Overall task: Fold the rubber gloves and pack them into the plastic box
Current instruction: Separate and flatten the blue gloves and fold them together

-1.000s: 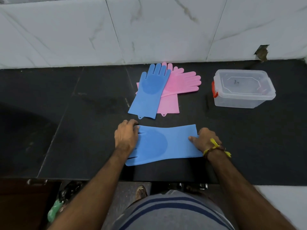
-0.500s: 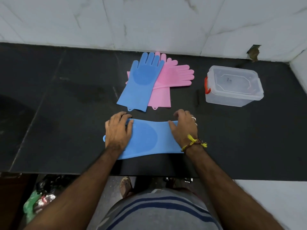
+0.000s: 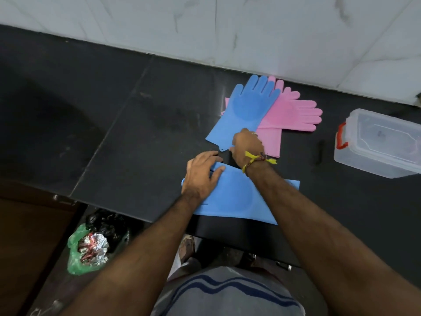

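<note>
- Reaching the right hand [image 3: 247,144] to the second blue glove's [image 3: 247,110] cuff; whether its grip has closed, I cannot tell.
- Left hand [image 3: 200,176], fingers flat, pins the near blue glove [image 3: 237,199] on the bench [image 3: 136,133].
- Lay them cuff to cuff before folding; the plastic box [image 3: 378,144] sits lidded, right.

No text, label, brand or number can be read anywhere in this view. The only mark of the kind is a small dark smudge on the clear lid of the transparent plastic box with the red latch [image 3: 373,142], and it is too small and blurred to tell whether it is a character at all.
</note>
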